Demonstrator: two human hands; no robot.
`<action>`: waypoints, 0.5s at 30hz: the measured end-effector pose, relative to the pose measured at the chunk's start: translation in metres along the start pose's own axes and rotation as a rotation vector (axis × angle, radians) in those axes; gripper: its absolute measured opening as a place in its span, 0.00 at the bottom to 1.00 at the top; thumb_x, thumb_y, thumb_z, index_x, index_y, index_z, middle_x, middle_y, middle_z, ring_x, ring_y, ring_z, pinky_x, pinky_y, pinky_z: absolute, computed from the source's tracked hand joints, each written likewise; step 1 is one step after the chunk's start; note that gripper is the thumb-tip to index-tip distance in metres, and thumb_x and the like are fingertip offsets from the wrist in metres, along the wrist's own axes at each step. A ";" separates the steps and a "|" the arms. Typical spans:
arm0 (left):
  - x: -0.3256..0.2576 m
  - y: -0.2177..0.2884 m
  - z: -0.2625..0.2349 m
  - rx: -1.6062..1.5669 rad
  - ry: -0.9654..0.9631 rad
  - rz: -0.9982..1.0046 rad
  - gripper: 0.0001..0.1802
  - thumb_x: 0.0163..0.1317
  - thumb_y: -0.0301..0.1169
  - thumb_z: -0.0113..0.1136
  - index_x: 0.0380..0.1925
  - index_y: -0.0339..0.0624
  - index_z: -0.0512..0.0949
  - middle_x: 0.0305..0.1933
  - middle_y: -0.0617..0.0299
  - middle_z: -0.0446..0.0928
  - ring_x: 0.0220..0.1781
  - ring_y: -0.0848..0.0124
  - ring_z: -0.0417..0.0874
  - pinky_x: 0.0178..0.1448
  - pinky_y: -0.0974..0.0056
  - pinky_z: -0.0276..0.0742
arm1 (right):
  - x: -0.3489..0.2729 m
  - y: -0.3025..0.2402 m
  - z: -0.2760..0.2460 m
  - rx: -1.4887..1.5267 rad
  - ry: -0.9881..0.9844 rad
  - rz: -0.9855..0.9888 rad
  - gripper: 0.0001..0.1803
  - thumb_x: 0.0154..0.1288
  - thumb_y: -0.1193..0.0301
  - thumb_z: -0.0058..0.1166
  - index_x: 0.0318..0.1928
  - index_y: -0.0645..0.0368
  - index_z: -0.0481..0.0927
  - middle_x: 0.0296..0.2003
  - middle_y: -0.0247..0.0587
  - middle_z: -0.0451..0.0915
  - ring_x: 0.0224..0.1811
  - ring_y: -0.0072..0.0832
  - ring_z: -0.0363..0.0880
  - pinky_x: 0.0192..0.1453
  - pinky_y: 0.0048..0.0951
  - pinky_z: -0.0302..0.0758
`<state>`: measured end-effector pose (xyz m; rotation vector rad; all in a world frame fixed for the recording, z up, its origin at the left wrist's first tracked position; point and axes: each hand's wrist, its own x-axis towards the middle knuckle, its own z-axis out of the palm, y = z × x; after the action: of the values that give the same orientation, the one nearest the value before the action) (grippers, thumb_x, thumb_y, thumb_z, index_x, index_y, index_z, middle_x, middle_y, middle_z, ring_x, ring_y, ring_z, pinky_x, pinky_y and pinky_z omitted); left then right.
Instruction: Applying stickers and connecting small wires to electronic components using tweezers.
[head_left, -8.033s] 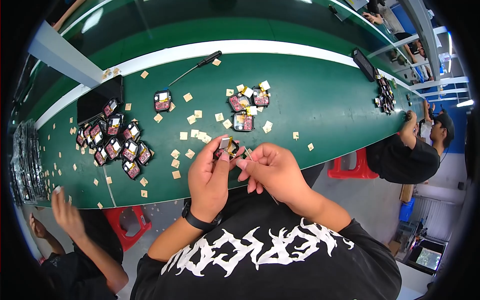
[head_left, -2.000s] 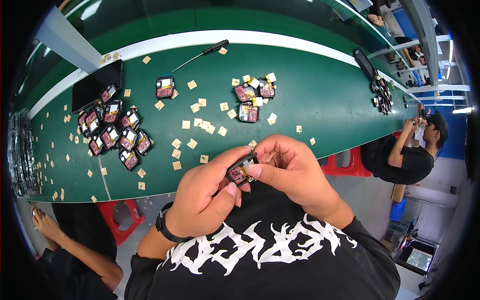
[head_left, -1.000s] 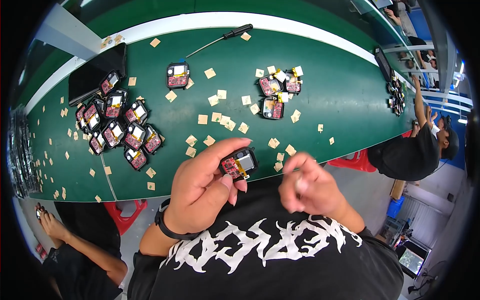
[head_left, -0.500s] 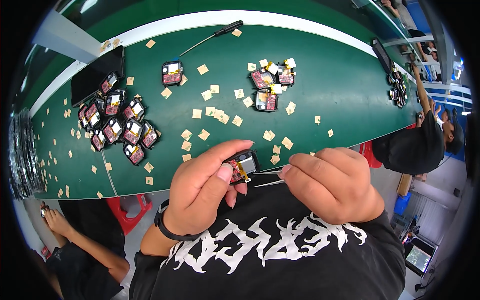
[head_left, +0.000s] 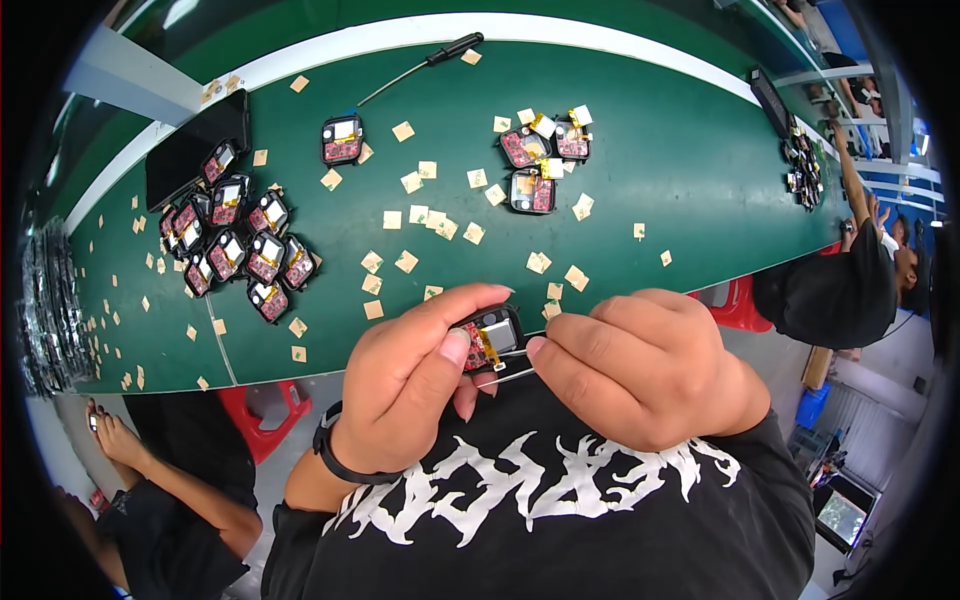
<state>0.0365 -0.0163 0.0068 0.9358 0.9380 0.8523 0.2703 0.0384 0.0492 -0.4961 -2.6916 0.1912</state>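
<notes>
My left hand (head_left: 405, 370) is closed around an opened black watch case (head_left: 507, 328), thumb on its near left side. Inside the case show a red circuit board, a silvery block and a yellow flex strip with a small white end. My right hand (head_left: 645, 370) pinches metal tweezers (head_left: 515, 377). One tweezer arm reaches the case beside the strip's white end; the other passes below the case edge. Whether the tips grip the strip is too small to tell. The case is held over the table's near edge, in front of my black shirt.
Many similar watch cases (head_left: 228, 255) cluster at left beside a black panel (head_left: 170, 165); three (head_left: 533, 192) lie right of centre, one (head_left: 342, 140) at back. Tan paper squares (head_left: 475, 178) and a screwdriver (head_left: 455, 48) lie about. Co-workers sit left (head_left: 120, 442) and right (head_left: 830, 295).
My right hand has moved left, bringing the tweezers closer, with one arm now at the watch case. My left hand keeps its hold almost unmoved. The view has shifted slightly.
</notes>
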 end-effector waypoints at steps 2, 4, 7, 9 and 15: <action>0.000 -0.001 0.001 -0.001 0.005 0.001 0.22 0.77 0.28 0.40 0.62 0.28 0.75 0.34 0.57 0.80 0.24 0.77 0.79 0.33 0.71 0.76 | 0.000 -0.001 0.002 0.009 0.031 -0.002 0.15 0.44 0.74 0.63 0.36 0.65 0.84 0.33 0.41 0.82 0.24 0.23 0.77 0.21 0.23 0.70; -0.002 -0.002 0.003 -0.004 0.014 0.004 0.22 0.77 0.27 0.40 0.62 0.27 0.75 0.35 0.57 0.80 0.24 0.77 0.79 0.33 0.71 0.76 | -0.001 -0.001 0.002 0.024 0.030 0.004 0.15 0.44 0.74 0.63 0.36 0.65 0.84 0.33 0.41 0.82 0.24 0.24 0.77 0.21 0.23 0.70; -0.003 -0.002 0.005 -0.010 0.050 -0.005 0.21 0.78 0.27 0.40 0.62 0.28 0.75 0.35 0.57 0.81 0.24 0.78 0.78 0.32 0.72 0.77 | 0.000 -0.002 0.000 0.053 0.016 0.003 0.15 0.44 0.75 0.63 0.36 0.66 0.84 0.32 0.41 0.82 0.24 0.24 0.77 0.21 0.23 0.70; -0.003 -0.004 0.006 -0.003 0.060 0.009 0.21 0.79 0.28 0.41 0.62 0.28 0.75 0.35 0.58 0.81 0.25 0.79 0.78 0.32 0.73 0.76 | -0.001 -0.002 0.000 0.066 0.004 0.000 0.14 0.44 0.75 0.63 0.36 0.66 0.84 0.32 0.41 0.82 0.24 0.24 0.77 0.21 0.23 0.70; -0.006 -0.006 0.005 0.073 0.040 0.069 0.20 0.81 0.29 0.41 0.62 0.29 0.75 0.32 0.61 0.80 0.24 0.79 0.77 0.31 0.73 0.75 | -0.002 -0.001 0.004 0.079 0.042 -0.053 0.13 0.46 0.76 0.64 0.36 0.66 0.84 0.32 0.41 0.82 0.24 0.24 0.76 0.21 0.23 0.71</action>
<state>0.0397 -0.0251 0.0044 1.0217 0.9812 0.9027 0.2701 0.0370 0.0456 -0.4000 -2.6418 0.2676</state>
